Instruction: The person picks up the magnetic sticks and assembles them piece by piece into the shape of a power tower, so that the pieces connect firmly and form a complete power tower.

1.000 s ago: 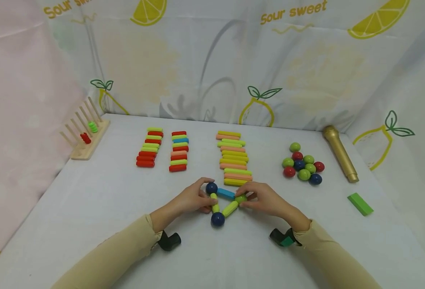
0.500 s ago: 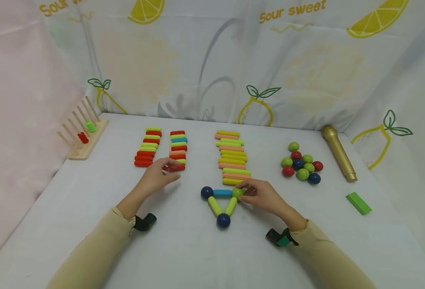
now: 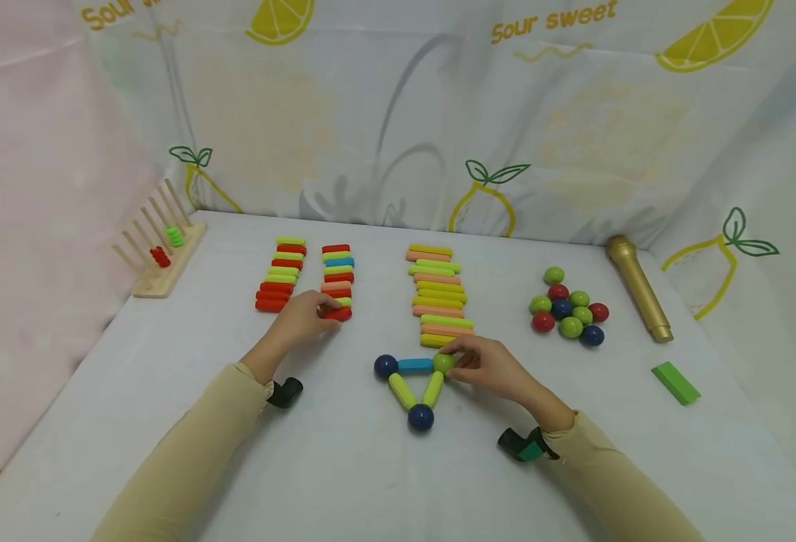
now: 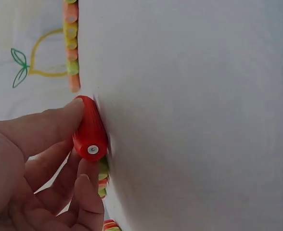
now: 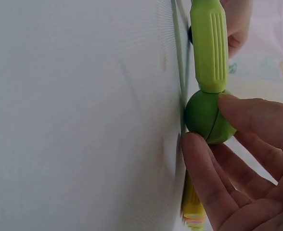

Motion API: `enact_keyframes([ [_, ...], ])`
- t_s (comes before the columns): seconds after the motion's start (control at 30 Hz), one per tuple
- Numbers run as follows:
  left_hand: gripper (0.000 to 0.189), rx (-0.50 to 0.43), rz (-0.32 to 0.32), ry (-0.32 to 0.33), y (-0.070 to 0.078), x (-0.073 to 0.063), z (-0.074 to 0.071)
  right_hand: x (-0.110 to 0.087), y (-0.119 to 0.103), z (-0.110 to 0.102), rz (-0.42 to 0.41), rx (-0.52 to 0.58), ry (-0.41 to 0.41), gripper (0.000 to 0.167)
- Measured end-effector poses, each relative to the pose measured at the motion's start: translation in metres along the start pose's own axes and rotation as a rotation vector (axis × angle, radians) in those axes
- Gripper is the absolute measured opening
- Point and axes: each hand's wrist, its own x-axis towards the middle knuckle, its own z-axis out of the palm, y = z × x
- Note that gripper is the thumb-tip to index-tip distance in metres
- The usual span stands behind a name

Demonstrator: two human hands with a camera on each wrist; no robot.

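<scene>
My left hand point(image 3: 305, 316) pinches a red magnetic rod point(image 4: 90, 130) at the near end of the second column of rods; a small metal disc shows in its end in the left wrist view. My right hand point(image 3: 487, 367) grips a green ball point(image 5: 209, 117) with thumb and fingertips. That ball is one corner of a flat triangle on the table. The other corners are a dark blue ball point(image 3: 386, 366) at left and a second dark blue ball point(image 3: 421, 418) in front. A blue rod point(image 3: 415, 366) and two lime rods point(image 5: 210, 45) link the balls.
Rows of coloured rods point(image 3: 281, 276) lie to the left, with a longer column point(image 3: 439, 293) behind the triangle. Several loose balls point(image 3: 570, 327) sit to the right. Farther out are a gold microphone-shaped object point(image 3: 639, 288), a green block point(image 3: 675, 382) and a wooden peg stand point(image 3: 171, 265).
My left hand has let go of the triangle, moved left and away to the rods, and taken hold of the red one. The triangle has turned slightly; my right hand stays at the green ball.
</scene>
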Motion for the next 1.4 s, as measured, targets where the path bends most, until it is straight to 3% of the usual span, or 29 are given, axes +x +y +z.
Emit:
enact_keyframes([
  [0.1, 0.038, 0.039, -0.028, -0.031, 0.004, 0.000, -0.001, -0.001, 0.000, 0.000, 0.000, 0.003, 0.000, 0.028],
  [0.2, 0.040, 0.042, 0.006, -0.078, 0.006, -0.004, 0.000, -0.001, -0.001, 0.000, 0.002, 0.002, -0.001, 0.027],
  [0.3, 0.040, -0.067, 0.095, -0.138, 0.012, -0.013, 0.007, -0.001, -0.001, -0.001, -0.001, 0.001, -0.005, 0.027],
  [0.43, 0.036, -0.224, 0.268, -0.235, 0.025, -0.026, 0.021, -0.002, 0.001, -0.002, -0.008, -0.002, -0.003, 0.029],
  [0.57, 0.030, -0.228, 0.409, -0.276, 0.034, -0.033, 0.034, -0.001, 0.004, -0.003, 0.013, 0.012, -0.002, 0.030],
  [0.67, 0.027, -0.194, 0.462, -0.261, 0.038, -0.035, 0.039, -0.001, 0.006, -0.003, 0.031, 0.033, -0.001, 0.030],
  [0.73, 0.026, -0.179, 0.482, -0.258, 0.039, -0.036, 0.040, -0.002, 0.006, -0.002, 0.033, 0.040, 0.013, 0.030],
  [0.87, 0.026, -0.207, 0.461, -0.294, 0.040, -0.038, 0.040, -0.008, 0.002, 0.003, 0.059, 0.028, 0.038, 0.024],
  [1.0, 0.029, -0.217, 0.425, -0.329, 0.039, -0.042, 0.040, -0.017, -0.007, 0.010, 0.083, 0.074, -0.089, 0.033],
  [1.13, 0.029, -0.202, 0.419, -0.368, 0.035, -0.046, 0.040, -0.021, -0.016, 0.016, 0.065, 0.071, -0.203, 0.066],
  [1.23, 0.029, -0.227, 0.437, -0.417, 0.032, -0.048, 0.042, -0.022, -0.019, 0.018, 0.035, -0.018, -0.198, 0.078],
  [1.4, 0.027, -0.253, 0.509, -0.426, 0.031, -0.051, 0.043, -0.019, -0.015, 0.019, 0.002, -0.100, -0.105, 0.064],
])
